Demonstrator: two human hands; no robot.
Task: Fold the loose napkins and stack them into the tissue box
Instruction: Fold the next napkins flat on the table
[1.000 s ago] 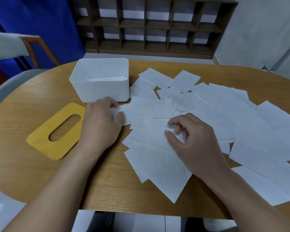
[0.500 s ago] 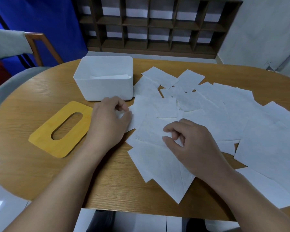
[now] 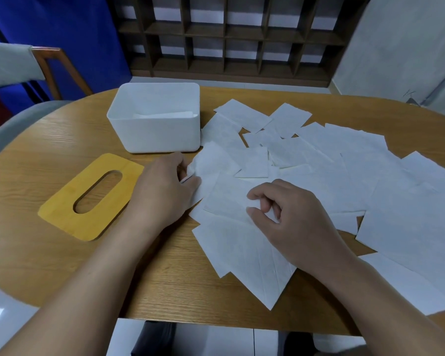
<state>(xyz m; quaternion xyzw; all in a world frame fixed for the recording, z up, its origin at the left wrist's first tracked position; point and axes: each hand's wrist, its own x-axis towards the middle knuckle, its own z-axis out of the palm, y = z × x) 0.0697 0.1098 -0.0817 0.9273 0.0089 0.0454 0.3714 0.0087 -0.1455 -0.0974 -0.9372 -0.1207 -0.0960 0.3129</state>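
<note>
I see the left hand [image 3: 165, 191] w/ thumb and fingers pinching a napkin [image 3: 211, 163] edge. Right hand [image 3: 290, 219] fingers curled, pinching another napkin [image 3: 229, 201].

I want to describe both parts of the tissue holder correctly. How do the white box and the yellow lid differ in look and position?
The white tissue box is a deep open container standing upright, while the yellow lid is a thin flat board lying on the table. The lid has an oval slot; the box has plain walls. The box holds some napkins; the lid holds nothing. The box sits farther away than the lid. Both have rounded corners.
</note>
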